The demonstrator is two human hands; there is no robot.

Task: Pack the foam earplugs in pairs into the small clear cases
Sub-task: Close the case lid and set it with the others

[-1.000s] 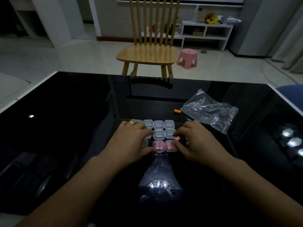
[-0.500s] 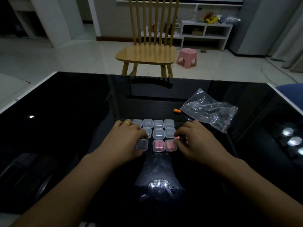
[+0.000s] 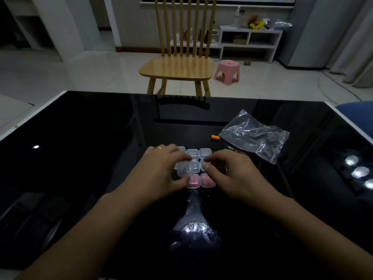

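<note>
Left hand (image 3: 161, 170) grips a clear case (image 3: 182, 168) while right hand (image 3: 228, 172), fingers curled, touches neighbouring cases (image 3: 204, 153).

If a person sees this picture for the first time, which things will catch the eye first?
Probably the two small clear cases holding pink foam earplugs, glowing at the near edge of the cluster between the left hand and right hand. Next, the crumpled clear plastic bag on the glossy black table, with one orange foam earplug beside it.
</note>
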